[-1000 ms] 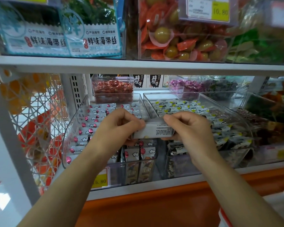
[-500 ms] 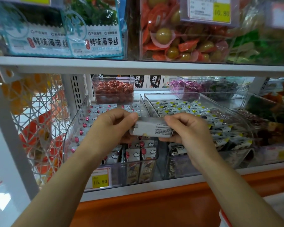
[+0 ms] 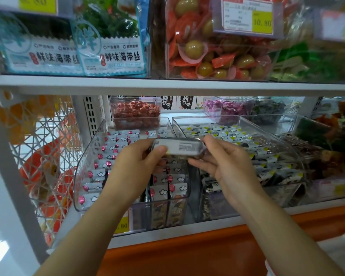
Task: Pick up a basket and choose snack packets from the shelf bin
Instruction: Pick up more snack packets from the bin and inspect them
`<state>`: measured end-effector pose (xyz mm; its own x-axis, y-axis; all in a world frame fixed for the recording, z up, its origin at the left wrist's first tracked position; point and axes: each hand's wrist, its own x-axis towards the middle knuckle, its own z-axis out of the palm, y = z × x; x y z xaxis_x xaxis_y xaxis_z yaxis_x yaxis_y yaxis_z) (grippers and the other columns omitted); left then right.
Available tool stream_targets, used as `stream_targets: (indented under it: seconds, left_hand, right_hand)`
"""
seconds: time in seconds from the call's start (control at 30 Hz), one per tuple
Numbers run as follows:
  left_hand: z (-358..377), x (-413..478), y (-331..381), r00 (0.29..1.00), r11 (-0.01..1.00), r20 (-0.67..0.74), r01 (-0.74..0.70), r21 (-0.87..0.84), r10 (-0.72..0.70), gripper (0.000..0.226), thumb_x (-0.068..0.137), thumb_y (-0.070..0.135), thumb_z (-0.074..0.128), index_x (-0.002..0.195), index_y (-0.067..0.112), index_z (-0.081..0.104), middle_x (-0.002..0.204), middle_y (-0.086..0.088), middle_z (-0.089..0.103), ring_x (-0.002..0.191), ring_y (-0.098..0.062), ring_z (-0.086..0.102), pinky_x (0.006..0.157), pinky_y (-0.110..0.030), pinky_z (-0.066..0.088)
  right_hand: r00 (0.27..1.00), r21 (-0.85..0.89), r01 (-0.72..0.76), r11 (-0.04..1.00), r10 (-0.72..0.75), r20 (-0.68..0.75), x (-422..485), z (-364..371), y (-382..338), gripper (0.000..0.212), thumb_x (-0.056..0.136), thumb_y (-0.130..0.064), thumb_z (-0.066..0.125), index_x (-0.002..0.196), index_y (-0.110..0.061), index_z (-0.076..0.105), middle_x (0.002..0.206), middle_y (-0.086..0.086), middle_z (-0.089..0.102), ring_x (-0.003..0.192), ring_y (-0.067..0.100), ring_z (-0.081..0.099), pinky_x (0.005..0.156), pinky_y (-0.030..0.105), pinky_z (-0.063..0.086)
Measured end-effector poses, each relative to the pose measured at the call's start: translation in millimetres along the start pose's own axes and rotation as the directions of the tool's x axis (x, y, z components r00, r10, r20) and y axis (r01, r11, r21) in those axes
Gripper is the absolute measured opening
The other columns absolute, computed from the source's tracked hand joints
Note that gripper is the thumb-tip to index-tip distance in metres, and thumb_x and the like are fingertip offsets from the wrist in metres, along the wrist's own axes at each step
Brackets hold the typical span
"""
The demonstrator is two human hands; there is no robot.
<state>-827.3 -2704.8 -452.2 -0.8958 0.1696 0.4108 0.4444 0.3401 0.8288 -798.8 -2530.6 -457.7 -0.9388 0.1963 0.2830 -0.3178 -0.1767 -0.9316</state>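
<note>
The packet [image 3: 177, 148] is thin plastic film, glossy and smooth. The bin [image 3: 84, 170] under it is clear hard plastic, shiny and smooth-walled, and the small wrappers [image 3: 112, 149] inside are shiny film too. The shelf [image 3: 167, 87] looks like white painted metal, smooth and matt. The seaweed bags [image 3: 108, 54] above are glossy plastic. The price tag [image 3: 245, 16] is paper behind a clear plastic cover.

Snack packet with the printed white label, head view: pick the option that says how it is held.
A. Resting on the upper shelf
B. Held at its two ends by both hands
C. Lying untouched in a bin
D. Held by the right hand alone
B: the left hand grips one end of the snack packet and the right hand pinches the other end.
</note>
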Motion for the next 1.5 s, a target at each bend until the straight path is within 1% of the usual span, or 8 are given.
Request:
stream_targets:
  seconds: [0.13,0.27,0.47,0.63,1.07,1.17,1.33,1.5]
  left_hand:
    - [5.0,3.4,-1.1,0.996,0.999,-0.086,-0.001,0.039,0.005,0.030,0.092,0.034,0.049,0.082,0.011,0.064,0.074,-0.009,0.067,0.063,-0.022,0.061,0.069,-0.043,0.054]
    - [7.7,18.2,-4.8,0.997,0.989,-0.063,-0.035,0.141,0.044,0.033,0.095,0.040,0.040,0.094,0.018,0.064,0.069,0.004,0.058,0.061,-0.006,0.049,0.055,-0.023,0.037]
    - [14.3,86.7,-37.8,0.985,0.801,0.172,-0.115,0.587,0.015,0.030,0.098,0.029,0.033,0.091,0.007,0.053,0.103,-0.012,0.058,0.105,-0.033,0.049,0.093,-0.047,0.041]
    - [32.4,123.1,-60.7,0.898,0.582,0.401,-0.230,0.780,-0.183,0.051,0.101,0.037,0.016,0.146,0.016,0.024,0.157,-0.004,0.014,0.145,-0.023,0.005,0.112,-0.058,0.007]
    - [33.0,126.4,-65.8,0.845,0.558,0.480,-0.287,0.779,-0.235,0.045,0.098,0.037,0.016,0.117,0.014,0.050,0.149,-0.011,0.030,0.142,-0.025,0.016,0.110,-0.063,0.008]
    - [30.7,123.9,-62.6,0.845,0.595,0.491,-0.288,0.751,-0.212,0.041,0.098,0.035,0.018,0.090,0.018,0.054,0.144,-0.009,0.039,0.140,-0.023,0.020,0.109,-0.063,0.007]
    - [20.6,114.2,-58.2,0.844,0.573,0.512,-0.343,0.745,-0.161,0.046,0.098,0.035,0.019,0.109,0.011,0.057,0.141,-0.002,0.043,0.138,-0.014,0.020,0.110,-0.055,0.008]
    - [14.4,101.1,-54.5,0.828,0.585,0.543,-0.372,0.721,-0.142,0.046,0.099,0.034,0.019,0.132,0.021,0.049,0.149,0.005,0.033,0.139,-0.011,0.017,0.113,-0.052,0.004]
  right_hand:
    - [0.985,-0.255,0.172,0.952,-0.170,0.029,-0.6,7.7,4.8,0.046,0.082,-0.018,0.067,0.126,-0.018,0.055,0.098,-0.007,0.070,0.088,0.011,0.070,0.082,0.025,0.056]
    - [0.953,-0.338,0.235,0.911,-0.284,-0.103,10.0,6.0,-0.4,0.017,0.086,-0.012,0.063,0.101,-0.020,0.066,0.090,0.000,0.068,0.080,0.013,0.070,0.071,0.026,0.058]
    - [0.921,-0.229,0.179,0.957,-0.245,-0.303,36.4,-8.8,-1.1,0.016,0.086,-0.010,0.065,0.089,0.005,0.059,0.082,0.013,0.061,0.077,0.028,0.068,0.061,0.015,0.054]
    - [0.921,-0.196,0.172,0.965,-0.228,-0.317,48.9,-12.2,4.2,0.014,0.087,-0.010,0.063,0.086,0.003,0.059,0.080,0.010,0.060,0.077,0.027,0.067,0.062,0.016,0.055]
    - [0.948,-0.405,0.165,0.899,-0.258,-0.187,104.4,10.5,6.3,0.021,0.087,-0.012,0.065,0.097,0.005,0.060,0.091,0.013,0.063,0.087,0.032,0.066,0.072,0.035,0.059]
    - [0.947,-0.553,0.196,0.810,-0.302,-0.107,121.8,20.0,7.8,0.019,0.085,-0.014,0.067,0.093,0.002,0.058,0.091,0.009,0.060,0.091,0.031,0.063,0.081,0.047,0.054]
    - [0.906,-0.772,0.347,0.533,-0.404,0.128,145.1,32.6,9.7,0.022,0.082,-0.012,0.067,0.098,0.000,0.058,0.087,0.003,0.053,0.082,0.020,0.053,0.066,0.020,0.038]
    - [0.894,-0.894,0.418,0.158,-0.248,0.374,162.9,50.2,12.2,0.020,0.085,-0.016,0.061,0.101,-0.006,0.056,0.092,0.010,0.054,0.086,0.022,0.049,0.066,0.025,0.029]
